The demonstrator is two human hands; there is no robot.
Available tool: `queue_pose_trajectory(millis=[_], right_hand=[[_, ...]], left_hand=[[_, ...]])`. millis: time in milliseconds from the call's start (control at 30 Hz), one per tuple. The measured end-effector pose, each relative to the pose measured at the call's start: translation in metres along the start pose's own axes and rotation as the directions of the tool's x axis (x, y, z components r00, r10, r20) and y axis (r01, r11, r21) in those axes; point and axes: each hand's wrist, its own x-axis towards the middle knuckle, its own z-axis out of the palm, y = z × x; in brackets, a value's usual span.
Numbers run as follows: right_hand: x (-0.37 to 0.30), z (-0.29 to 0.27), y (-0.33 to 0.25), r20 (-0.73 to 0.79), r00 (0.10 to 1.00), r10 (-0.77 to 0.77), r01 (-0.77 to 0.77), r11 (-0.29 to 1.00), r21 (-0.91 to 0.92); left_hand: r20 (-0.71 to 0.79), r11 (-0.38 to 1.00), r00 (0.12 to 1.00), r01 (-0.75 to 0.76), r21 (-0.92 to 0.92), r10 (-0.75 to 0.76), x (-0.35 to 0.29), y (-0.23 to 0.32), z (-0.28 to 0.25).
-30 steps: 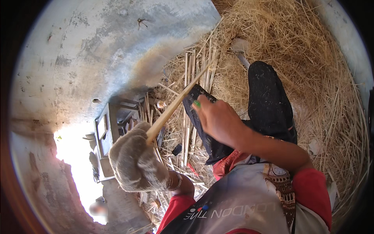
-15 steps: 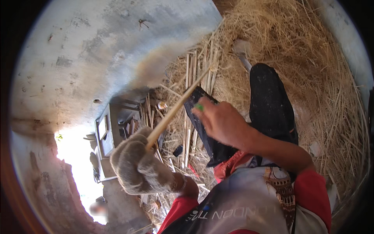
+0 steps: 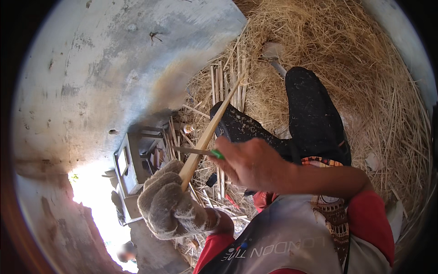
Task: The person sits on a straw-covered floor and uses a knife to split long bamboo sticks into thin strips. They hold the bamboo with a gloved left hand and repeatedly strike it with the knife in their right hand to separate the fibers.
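Observation:
My left hand [image 3: 171, 201], in a grey-brown knit glove, is closed round the lower end of a long pale strip of split wood, perhaps bamboo [image 3: 207, 134]. The strip slants up and away to the right, over my left knee. My bare right hand [image 3: 255, 164] grips a knife by its green handle [image 3: 217, 154]. Its narrow blade [image 3: 189, 150] lies across the strip a little above the gloved fist, pointing left.
Shavings [image 3: 337, 36] cover the floor round my dark-trousered legs [image 3: 315, 105]. Several split strips [image 3: 219, 86] lie beyond my left knee. A grey open cabinet [image 3: 132, 169] stands at the left by a bright opening [image 3: 93, 205]. Another blade-like tool [image 3: 278, 68] lies ahead.
My right hand has drawn back toward me along the strip, and the knife blade now shows plainly across it. The left hand keeps its hold, shifted slightly.

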Motion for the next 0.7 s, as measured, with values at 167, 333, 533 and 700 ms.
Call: queue_pose_trajectory(millis=[167, 333, 533, 700], right_hand=[[0.006, 0.002, 0.03, -0.024, 0.995, 0.094, -0.097, 0.976, -0.197], [0.0, 0.004, 0.005, 0.03, 0.999, 0.025, -0.023, 0.997, -0.078], [0.0, 0.006, 0.074, -0.02, 0.972, 0.233, -0.233, 0.956, -0.177], [0.001, -0.004, 0.018, -0.032, 0.999, -0.026, 0.025, 0.998, -0.051]], left_hand=[[0.038, 0.999, 0.998, -0.043, -0.001, 0.043, 0.003, -0.001, -0.003], [0.064, 0.998, 0.996, -0.063, -0.008, 0.063, 0.002, -0.001, -0.009], [0.094, 0.994, 0.989, -0.108, -0.032, 0.111, 0.002, -0.002, -0.004], [0.106, 0.988, 0.986, -0.117, -0.099, 0.128, 0.01, -0.001, -0.001]])
